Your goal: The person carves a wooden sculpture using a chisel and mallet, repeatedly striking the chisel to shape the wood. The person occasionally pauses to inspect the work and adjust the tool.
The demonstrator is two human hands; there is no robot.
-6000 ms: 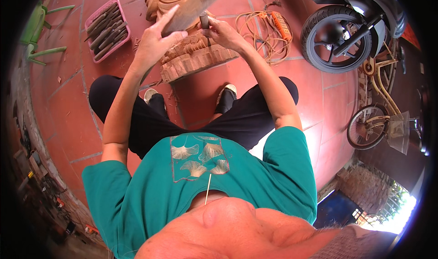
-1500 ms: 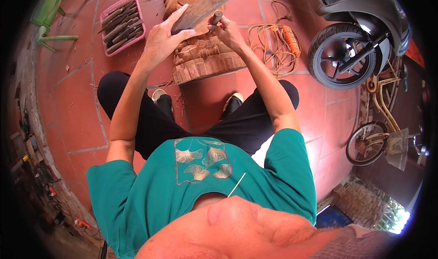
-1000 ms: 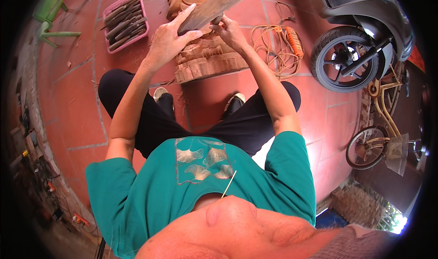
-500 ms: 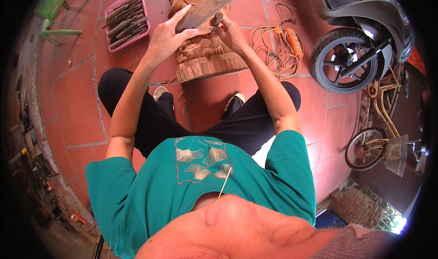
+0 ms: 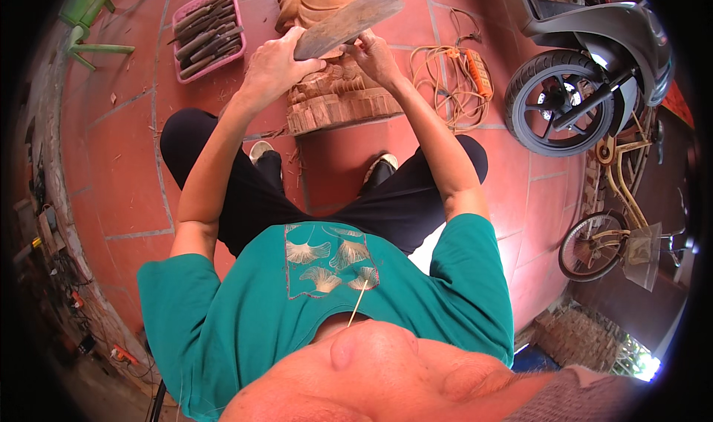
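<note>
Through the head view I have both hands out in front, above a carved block of wood (image 5: 345, 102) that stands on the red tiled floor (image 5: 111, 154), just beyond the shoes. The left hand (image 5: 273, 64) has its fingers wrapped around the near end of a flat wooden paddle (image 5: 349, 22), which slants up and to the right across the carving. The right hand (image 5: 377, 59) has its fingers closed around a dark tool handle (image 5: 350, 45), most of it hidden from me behind the paddle; I cannot tell whether paddle and handle touch, or where the tool's tip sits. Left of the carving I see a pink basket (image 5: 239, 13) holding a row of dark tools (image 5: 206, 36). To the right, a loosely coiled cable (image 5: 444, 108) lies beside an orange power strip (image 5: 480, 73), with a motorbike's front wheel (image 5: 561, 102) farther over.
</note>
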